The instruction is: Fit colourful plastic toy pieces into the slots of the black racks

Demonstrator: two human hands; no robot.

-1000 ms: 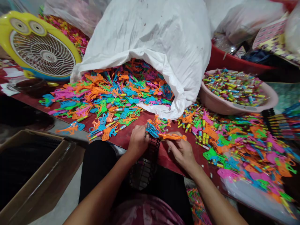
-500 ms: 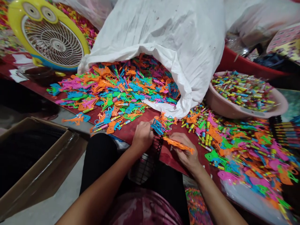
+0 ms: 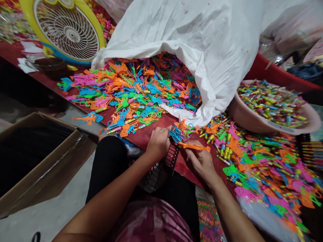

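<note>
Levelled out since half a second ago, when it slanted down to the right, the orange plastic toy piece (image 3: 194, 147) now lies nearly flat at the centre of my view; the whole scene has slid rightward too. I see the right hand (image 3: 203, 164) pinching it. The left hand (image 3: 158, 144) curls beside a bunch of blue plastic pieces (image 3: 176, 133) and a black grid strip (image 3: 172, 154); I can't tell what its fingers grip, since the hand hides them.

Just above, a white sack (image 3: 181, 23) lies with its mouth open, a multicoloured heap (image 3: 141, 82) spilling from it. Loose toys and short tubes (image 3: 264, 158) crowd the right side, below a pink basin (image 3: 248, 117) full of small tubes. At upper left I have a yellow-rimmed fan (image 3: 72, 33) with a dark bowl (image 3: 50, 65) near it.

All this sits on a red tabletop (image 3: 184, 168). Lower left, a cardboard box (image 3: 68, 161) with black contents stands over grey floor (image 3: 65, 201).
</note>
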